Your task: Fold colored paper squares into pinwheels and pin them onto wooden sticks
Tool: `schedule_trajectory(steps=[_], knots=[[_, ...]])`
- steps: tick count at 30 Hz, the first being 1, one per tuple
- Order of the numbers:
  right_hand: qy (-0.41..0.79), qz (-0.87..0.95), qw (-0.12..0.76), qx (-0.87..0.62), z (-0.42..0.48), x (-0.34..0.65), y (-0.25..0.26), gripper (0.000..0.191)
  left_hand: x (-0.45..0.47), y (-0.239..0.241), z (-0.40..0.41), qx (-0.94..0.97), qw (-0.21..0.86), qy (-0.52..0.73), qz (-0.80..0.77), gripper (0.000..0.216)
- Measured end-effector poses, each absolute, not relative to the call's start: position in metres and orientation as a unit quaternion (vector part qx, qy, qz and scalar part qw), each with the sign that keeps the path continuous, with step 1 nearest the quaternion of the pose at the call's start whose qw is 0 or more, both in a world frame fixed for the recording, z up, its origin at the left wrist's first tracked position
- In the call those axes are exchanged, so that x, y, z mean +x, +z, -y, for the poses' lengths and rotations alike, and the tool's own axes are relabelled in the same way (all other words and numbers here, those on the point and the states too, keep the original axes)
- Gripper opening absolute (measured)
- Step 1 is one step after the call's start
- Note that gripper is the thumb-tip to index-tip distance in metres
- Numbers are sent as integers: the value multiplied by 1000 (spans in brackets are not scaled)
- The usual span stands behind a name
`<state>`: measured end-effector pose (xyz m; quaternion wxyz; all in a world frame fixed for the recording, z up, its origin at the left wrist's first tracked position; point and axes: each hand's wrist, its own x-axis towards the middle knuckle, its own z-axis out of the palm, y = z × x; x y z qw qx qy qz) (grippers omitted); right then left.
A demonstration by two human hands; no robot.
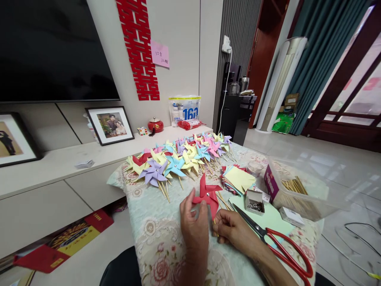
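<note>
A red paper pinwheel point(213, 198) with a shiny pin at its centre is between my hands, over the front of the table. My left hand point(194, 222) has its thumb and fingers closed on the pinwheel's left side. Below it, my right hand point(230, 229) pinches a thin wooden stick point(214, 223), most of which is hidden by the fingers. Several more sticks point(224, 200) lie just behind the right hand. Scissors point(262, 232) with red handles rest beside my right forearm. A small open box of metal pins point(254, 205) stands behind the scissors.
Finished pinwheels point(175, 165) in several colours lie in rows at the back left of the flowered tablecloth point(154, 214). Stacked cut paper point(238, 178) lies behind the pins. A clear plastic bin point(309, 194) with wooden sticks stands at right, near a small white box point(292, 217).
</note>
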<state>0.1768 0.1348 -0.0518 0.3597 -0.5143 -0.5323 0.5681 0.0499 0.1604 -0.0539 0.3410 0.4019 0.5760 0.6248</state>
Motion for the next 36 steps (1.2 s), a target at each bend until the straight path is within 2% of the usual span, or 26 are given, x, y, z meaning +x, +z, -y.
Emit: schedule_trajectory(steps=[4,13,22,27,36], knots=[[551,529,386,-518,-136,176,-52,12,49,-50,-159,384,353,619,-587,57],[475,536,462,-523,-141,186,-43,16,60,-73,-165,422,353,605,-576,41],[341,569,438,-607,-166,221,5,17,75,-85,-169,475,352,573,-567,37],[331,611,413,-589,-196,221,24,20,83,-83,-170,495,324,567,-573,37],[340,698,312,-548,-245,153,14,7,86,-78,-166,574,330,480,-575,39]])
